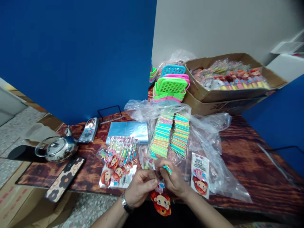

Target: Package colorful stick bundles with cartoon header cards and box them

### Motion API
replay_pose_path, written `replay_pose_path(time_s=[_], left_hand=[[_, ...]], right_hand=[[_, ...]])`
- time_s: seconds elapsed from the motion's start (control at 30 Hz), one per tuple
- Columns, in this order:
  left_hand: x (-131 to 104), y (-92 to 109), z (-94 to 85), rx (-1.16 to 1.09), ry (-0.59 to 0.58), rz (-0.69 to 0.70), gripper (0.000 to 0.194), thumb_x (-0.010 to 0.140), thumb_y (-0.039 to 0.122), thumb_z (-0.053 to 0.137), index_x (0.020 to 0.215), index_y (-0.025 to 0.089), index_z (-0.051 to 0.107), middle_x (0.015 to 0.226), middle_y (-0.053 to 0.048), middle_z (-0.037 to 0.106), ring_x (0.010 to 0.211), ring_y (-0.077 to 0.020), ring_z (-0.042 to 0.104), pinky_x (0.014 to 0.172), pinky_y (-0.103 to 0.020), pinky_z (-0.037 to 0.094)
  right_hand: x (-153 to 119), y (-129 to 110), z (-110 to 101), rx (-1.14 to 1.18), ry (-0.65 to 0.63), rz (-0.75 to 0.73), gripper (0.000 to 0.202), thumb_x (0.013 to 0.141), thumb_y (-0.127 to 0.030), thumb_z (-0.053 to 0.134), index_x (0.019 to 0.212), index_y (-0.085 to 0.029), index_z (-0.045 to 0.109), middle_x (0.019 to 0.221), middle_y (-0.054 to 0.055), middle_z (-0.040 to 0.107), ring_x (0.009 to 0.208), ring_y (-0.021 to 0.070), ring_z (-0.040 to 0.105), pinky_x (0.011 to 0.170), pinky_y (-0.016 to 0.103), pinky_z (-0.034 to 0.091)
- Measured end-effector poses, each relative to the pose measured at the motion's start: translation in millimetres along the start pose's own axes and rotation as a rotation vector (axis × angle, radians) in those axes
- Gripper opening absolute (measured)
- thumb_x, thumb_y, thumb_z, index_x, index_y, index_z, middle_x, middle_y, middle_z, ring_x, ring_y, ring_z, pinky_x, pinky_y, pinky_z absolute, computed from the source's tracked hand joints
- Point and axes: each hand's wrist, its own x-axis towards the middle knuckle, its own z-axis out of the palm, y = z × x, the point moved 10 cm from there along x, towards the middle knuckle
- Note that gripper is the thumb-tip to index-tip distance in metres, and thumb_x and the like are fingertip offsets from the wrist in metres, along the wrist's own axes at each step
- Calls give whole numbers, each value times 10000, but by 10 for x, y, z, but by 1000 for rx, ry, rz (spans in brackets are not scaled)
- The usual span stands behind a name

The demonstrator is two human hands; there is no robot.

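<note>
My left hand (142,185), with a metal watch on its wrist, pinches the top of a printed plastic bag (162,202) bearing a red-haired cartoon head. The bag hangs at the table's front edge. Close beside it, my right hand (173,180) is closed round a small bunch of thin coloured sticks (167,170), whose ends poke out past the fingers. Its fingertips meet the bag's upper end, partly hidden. Just beyond both hands, two rows of similar sticks (162,136) lie on clear plastic. Left of them are several filled bags (121,158) in a pile.
A flat printed bag (200,175) lies to the right on crumpled clear plastic (218,171). Behind stand stacked coloured baskets (171,85) and an open carton (228,95) of packed bags. Leftward are blue film sheets (128,131), a steel teapot (58,148) and a flower-patterned phone (65,180).
</note>
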Motion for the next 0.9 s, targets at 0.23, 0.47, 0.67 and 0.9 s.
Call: replay_pose_path(time_s=[0.23,0.47,0.67,0.9], left_hand=[[-21,3,12,-3,8,-6,249,607,274,789,602,98,613,593,-12,585,550,-84,502,561,-209,364],[-56,-36,56,-35,-2,20,214,608,215,789,641,95,615,626,-8,605,584,-83,524,589,-203,384],[-56,-124,109,-33,-1,18,214,588,176,799,647,99,608,645,-15,640,585,-88,556,596,-205,404],[-65,-231,177,-16,-6,-1,228,580,180,806,677,100,615,680,-16,649,621,-91,573,620,-205,414]], right_hand=[[10,-36,2,-4,-3,-18,107,923,-220,331,962,-251,425,778,-5,562,755,144,581,915,376,441],[-57,-91,-45,-54,14,-76,140,902,-152,358,987,-245,420,825,7,573,802,137,588,923,350,449],[-165,-123,-134,-106,44,-103,192,876,-101,373,1002,-241,413,846,13,588,895,149,600,916,335,462],[-260,-157,-219,-126,58,-109,168,886,-121,363,996,-240,410,833,6,587,839,138,616,937,325,452]])
